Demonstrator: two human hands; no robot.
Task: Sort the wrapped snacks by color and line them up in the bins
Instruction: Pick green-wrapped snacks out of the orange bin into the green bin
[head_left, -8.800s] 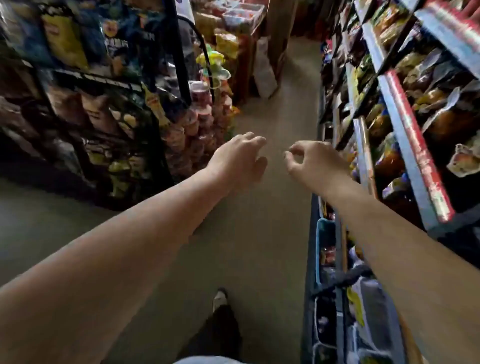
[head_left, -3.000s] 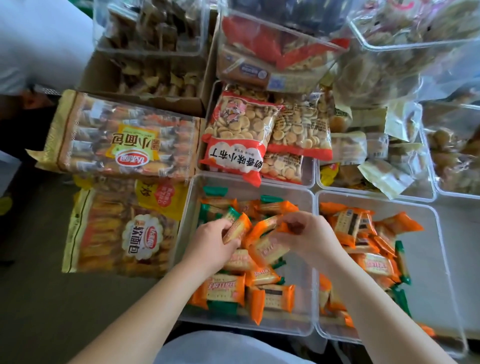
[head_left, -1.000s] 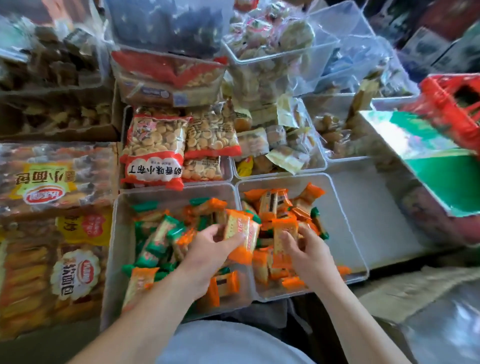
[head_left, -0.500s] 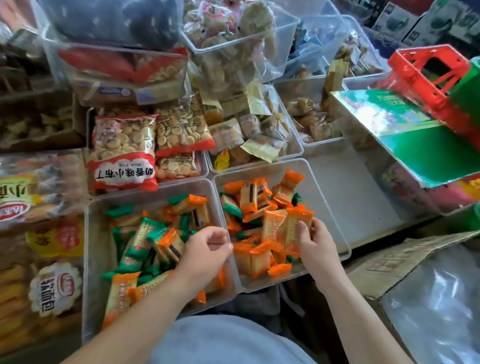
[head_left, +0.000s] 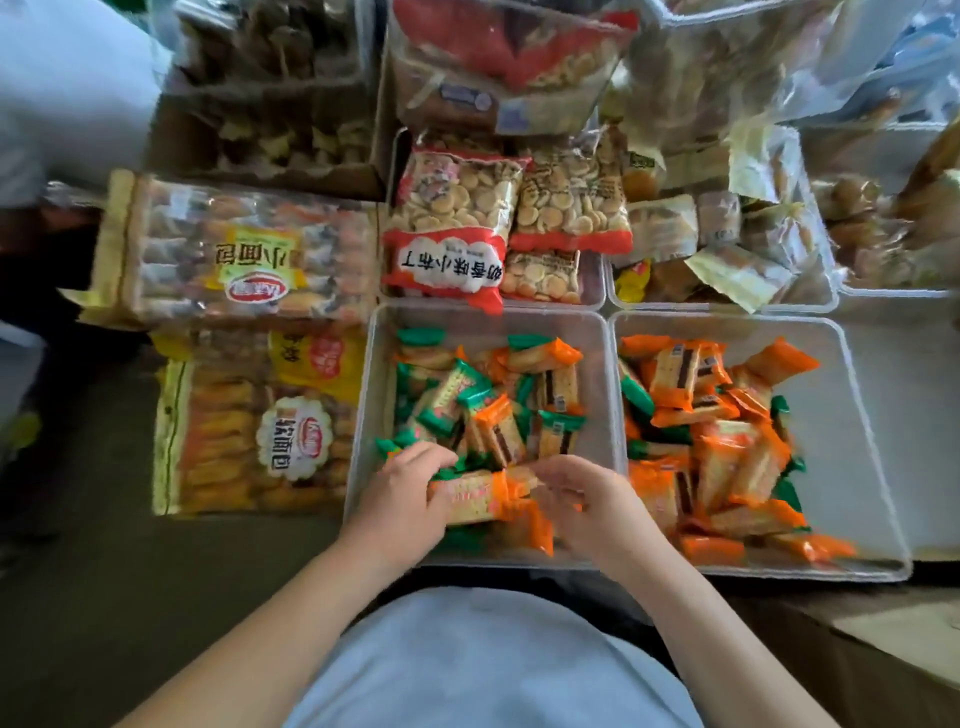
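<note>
L hand (head_left: 410, 493) grips orange cracker pack (head_left: 470, 500) by its left end, inside left clear bin (head_left: 597, 405). R hand (head_left: 589, 501) just beside the pack, fingers curled; grasp cannot be told. Ahead of hands: mixed green packs (head_left: 457, 384) and orange. Right of R hand: right clear bin (head_left: 852, 415), mostly orange packs (head_left: 727, 452).

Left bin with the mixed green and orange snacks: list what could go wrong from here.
1. The left hand grips an orange snack from a loose heap against the left bin at its near wall; pulling it may tip neighbours over the rim.
2. Green snacks lie half buried among orange ones in the right bin; they may be missed.
3. The red biscuit bag overhangs the left bin's far rim and could slide in.
</note>
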